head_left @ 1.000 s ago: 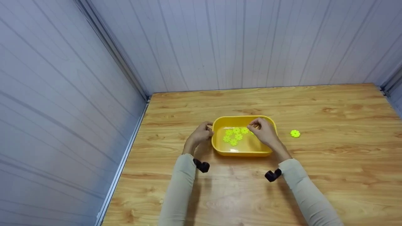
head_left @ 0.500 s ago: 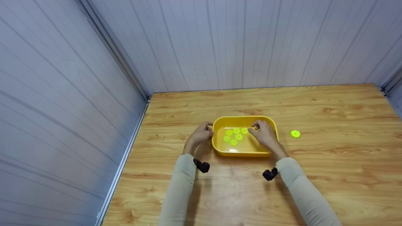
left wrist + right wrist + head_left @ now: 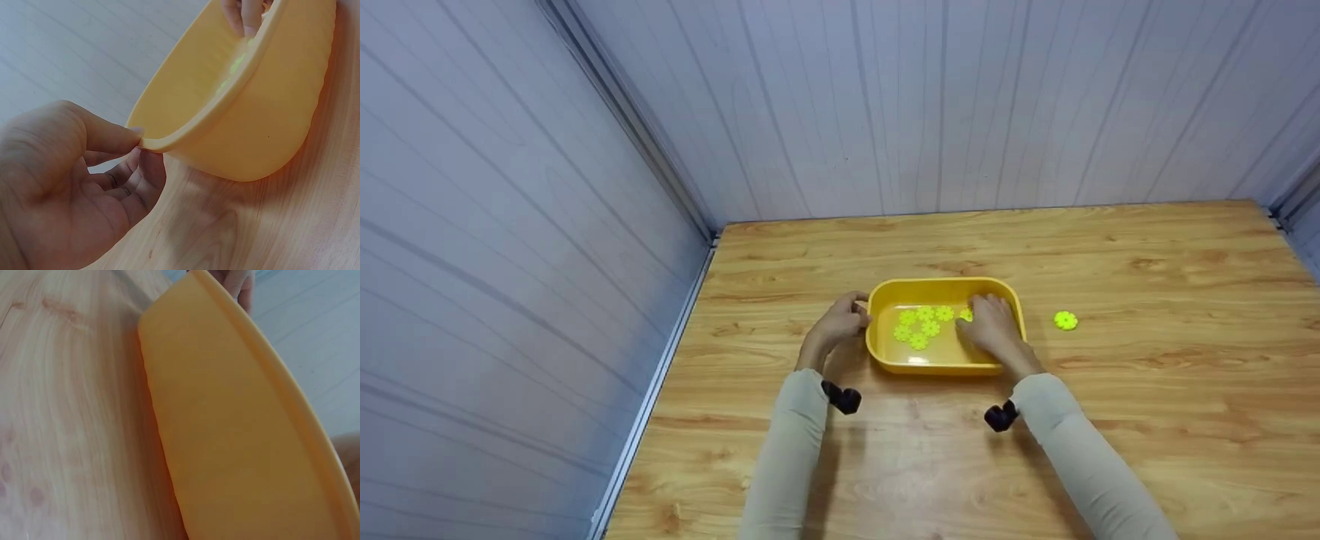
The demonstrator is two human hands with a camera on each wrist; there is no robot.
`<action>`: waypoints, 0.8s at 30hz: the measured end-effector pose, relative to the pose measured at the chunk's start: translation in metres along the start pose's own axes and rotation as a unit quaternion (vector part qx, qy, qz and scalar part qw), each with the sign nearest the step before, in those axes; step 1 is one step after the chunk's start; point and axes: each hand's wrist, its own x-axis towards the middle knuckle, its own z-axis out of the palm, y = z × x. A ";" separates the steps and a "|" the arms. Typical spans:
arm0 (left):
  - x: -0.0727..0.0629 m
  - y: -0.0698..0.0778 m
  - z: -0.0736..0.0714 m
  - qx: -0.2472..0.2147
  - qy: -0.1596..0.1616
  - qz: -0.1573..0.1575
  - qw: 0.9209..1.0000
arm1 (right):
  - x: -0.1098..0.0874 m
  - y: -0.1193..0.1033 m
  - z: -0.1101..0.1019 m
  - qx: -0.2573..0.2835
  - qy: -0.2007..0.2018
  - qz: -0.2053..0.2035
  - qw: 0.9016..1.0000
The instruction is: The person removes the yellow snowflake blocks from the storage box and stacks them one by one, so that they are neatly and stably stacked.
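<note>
1. My left hand pinches the rim of the yellow tub at its left end. My thumb is on top of the rim, and a finger is under it.
2. The tub sits flat on the wooden table.
3. My right hand reaches down inside the tub, at its right side. My fingertips point at the bottom.
4. A bright yellow-green flower piece lies in the tub, right by my right thumb and fingers. Part of it is hidden. I cannot tell if I am pinching it or have let it go.
5. Six more flower pieces lie on the tub's floor, to the left of that one. They are close together in a bent little bunch.
6. One lone flower piece is on the table, outside the tub, near its right end.
7. My long sleeves are pale, and a small black thing sticks out at each wrist.
8. A pale wall with lines on it stands behind the table.
</note>
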 end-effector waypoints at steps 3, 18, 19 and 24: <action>0.000 0.000 0.000 0.001 -0.001 -0.002 1.000 | 0.000 -0.002 0.000 -0.019 -0.010 0.009 1.000; 0.000 0.000 0.000 0.005 -0.003 -0.004 1.000 | -0.003 -0.004 0.004 -0.121 0.046 -0.023 0.991; 0.000 0.000 0.000 0.005 -0.004 -0.007 1.000 | -0.003 -0.004 0.004 -0.123 0.046 -0.020 0.991; 0.000 0.001 -0.001 0.008 -0.003 -0.013 1.000 | -0.002 -0.004 0.002 -0.119 0.040 -0.018 0.992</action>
